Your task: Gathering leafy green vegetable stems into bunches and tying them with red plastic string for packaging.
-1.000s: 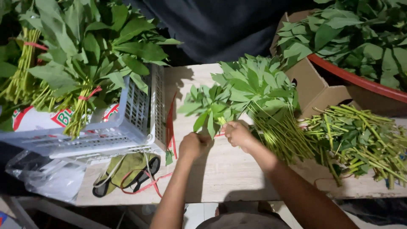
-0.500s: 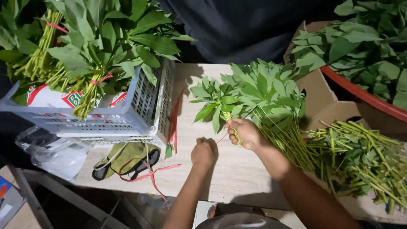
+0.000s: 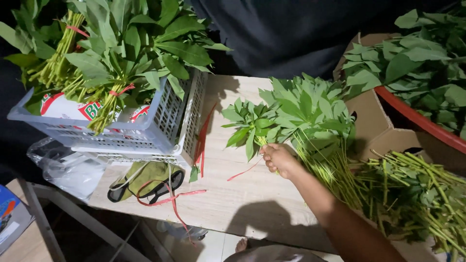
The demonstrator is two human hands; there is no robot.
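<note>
- Holding a small bunch of leafy stems (image 3: pixel 250 127) by its stalks: right hand (image 3: pixel 277 159), fingers curled tight round them, leaves fanning toward 11 o'clock over the pale wooden tabletop (image 3: pixel 233 199).
- Trailing from the fist toward 7 o'clock: a red tie strip (image 3: pixel 245 171), loose end lying on the wood, not visibly wound round the stalks.
- Gone from view since half a second ago: left hand, then beside the bunch at 7 o'clock; grip now impossible to tell. Bunch carried one-handed, so tying looks paused or unfinished, judged from the slack strip.
- Lying just at 3 o'clock of the bunch: larger heap of like greens (image 3: pixel 310 114), stalks running toward 5 o'clock.
- Further at 3 o'clock: cardboard box (image 3: pixel 371 121), red-rimmed basin of leaves (image 3: pixel 422 123), trimmed stems (image 3: pixel 417 194).
- At 9 o'clock: white plastic baskets (image 3: pixel 160 131) of red-tied bundles; below them more red strips (image 3: pixel 170 199) and a green pouch (image 3: pixel 145 179).
</note>
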